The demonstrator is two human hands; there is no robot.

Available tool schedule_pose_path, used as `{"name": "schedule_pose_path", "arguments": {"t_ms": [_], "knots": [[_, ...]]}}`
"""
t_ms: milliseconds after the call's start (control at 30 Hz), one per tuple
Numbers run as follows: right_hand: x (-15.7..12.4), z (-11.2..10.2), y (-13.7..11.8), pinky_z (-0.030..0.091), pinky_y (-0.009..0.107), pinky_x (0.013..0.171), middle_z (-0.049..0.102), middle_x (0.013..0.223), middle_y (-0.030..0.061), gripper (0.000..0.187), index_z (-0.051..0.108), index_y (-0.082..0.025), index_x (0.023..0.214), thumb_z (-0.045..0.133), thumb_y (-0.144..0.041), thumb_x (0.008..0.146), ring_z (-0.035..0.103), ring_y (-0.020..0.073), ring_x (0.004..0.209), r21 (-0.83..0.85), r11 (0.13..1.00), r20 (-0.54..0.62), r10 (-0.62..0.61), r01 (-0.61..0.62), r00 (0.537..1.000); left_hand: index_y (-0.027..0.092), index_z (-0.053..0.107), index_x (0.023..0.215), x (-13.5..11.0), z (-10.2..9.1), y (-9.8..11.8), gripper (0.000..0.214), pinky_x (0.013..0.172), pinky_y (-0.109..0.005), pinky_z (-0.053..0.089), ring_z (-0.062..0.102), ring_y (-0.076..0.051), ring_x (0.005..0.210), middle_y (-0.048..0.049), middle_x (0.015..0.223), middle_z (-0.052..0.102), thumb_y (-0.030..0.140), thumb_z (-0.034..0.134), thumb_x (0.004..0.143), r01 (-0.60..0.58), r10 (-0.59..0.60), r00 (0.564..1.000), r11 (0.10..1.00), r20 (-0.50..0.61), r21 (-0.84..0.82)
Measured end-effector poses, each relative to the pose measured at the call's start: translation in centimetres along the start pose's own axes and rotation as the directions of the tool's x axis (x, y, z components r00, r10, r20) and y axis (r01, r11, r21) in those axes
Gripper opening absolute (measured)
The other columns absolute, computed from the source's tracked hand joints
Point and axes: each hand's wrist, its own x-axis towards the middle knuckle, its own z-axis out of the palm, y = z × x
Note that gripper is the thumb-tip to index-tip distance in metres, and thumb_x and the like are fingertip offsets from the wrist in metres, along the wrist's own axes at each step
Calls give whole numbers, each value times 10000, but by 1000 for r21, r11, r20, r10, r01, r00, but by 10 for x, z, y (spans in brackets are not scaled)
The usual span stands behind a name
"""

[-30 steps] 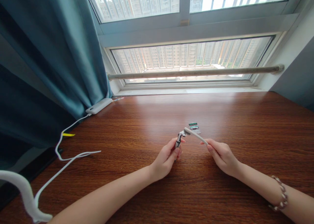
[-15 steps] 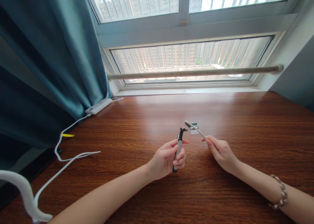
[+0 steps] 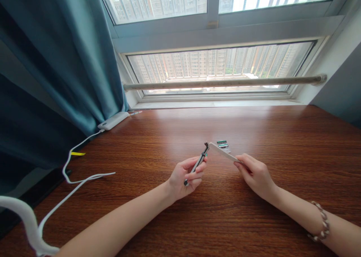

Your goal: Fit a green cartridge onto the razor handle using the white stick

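Observation:
My left hand (image 3: pixel 187 177) is closed round the grey-and-black handle of a razor (image 3: pixel 197 163), which tilts with its dark head up and to the right. Between the fingers of my right hand (image 3: pixel 255 174) is the end of a slim white toothbrush (image 3: pixel 225 153). The brush's far end reaches the razor's head and seems to touch it; its bristles are turned away from view. Just behind the brush, several razor cartridges (image 3: pixel 222 145) with green strips lie in a small clear holder on the table.
The brown wooden table (image 3: pixel 158 136) runs back to the window. At left lie a white device (image 3: pixel 114 121) with a white cable (image 3: pixel 81 182), a yellow strip (image 3: pixel 78 153) and a curved white stand (image 3: pixel 26 219). A blue curtain (image 3: pixel 64 54) hangs there.
My left hand has shifted left and tilted the razor further over. The toothbrush has turned, its bristles now out of sight, and its tip has moved left and down to the razor's head.

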Motion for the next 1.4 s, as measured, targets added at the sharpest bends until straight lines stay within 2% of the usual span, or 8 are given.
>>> {"name": "schedule_pose_path", "arguments": {"t_ms": [67,233,500,667,833,1033,1167,1400], "knots": [[0,0,1,370,221,570,515,695,15,125,531,-181,883,415,-218,853,473,112,609,17,1000,-49,16,-15,999,54,501,912,0,-1,0,208,316,-111,170,165,20,330,40,601,329,137,318,858,-2,2,1000,1000,-3,15],[-1,-1,-1,364,225,564,495,683,11,136,536,-185,908,416,-216,852,459,110,589,-1,999,53,-43,44,998,59,496,912,0,0,0,184,317,-112,154,149,20,332,46,600,322,146,348,845,6,-5,1000,998,-11,56],[0,-2,0,366,227,567,510,715,13,152,528,-186,948,413,-218,854,461,110,599,45,999,-10,14,-13,1000,69,508,898,1,-1,-2,205,325,-128,162,149,15,343,42,612,327,172,336,855,-9,10,1000,996,-7,90],[-1,-1,-1,380,236,603,520,730,21,151,535,-182,936,413,-214,853,486,121,640,27,999,57,-26,25,998,69,512,902,2,-1,-3,204,327,-123,170,156,13,346,41,606,323,179,349,852,-13,11,1000,994,21,109],[-3,0,0,376,222,578,521,734,17,143,521,-183,954,423,-196,849,475,109,618,50,999,-66,1,2,998,74,510,891,2,1,-3,191,339,-134,184,176,6,358,39,613,321,183,359,846,-28,27,1000,994,11,104],[-3,0,-2,379,236,623,528,765,28,156,525,-187,959,406,-201,859,488,121,670,23,1000,89,-21,19,996,79,509,879,3,0,-5,158,358,-131,181,205,5,385,38,621,291,171,392,828,-46,43,999,994,24,100],[-3,1,-2,375,235,630,525,769,26,149,517,-189,960,407,-196,859,486,123,686,33,999,26,5,-6,1000,79,500,897,4,-1,-6,168,366,-131,186,210,2,396,34,633,289,166,370,837,-61,57,998,993,36,97],[-3,1,0,368,239,622,518,763,18,142,517,-192,952,410,-212,860,477,122,674,27,998,35,47,-48,998,101,487,865,4,0,-7,110,376,-136,211,238,-8,413,27,648,303,168,421,809,-72,65,996,989,56,132]]}}
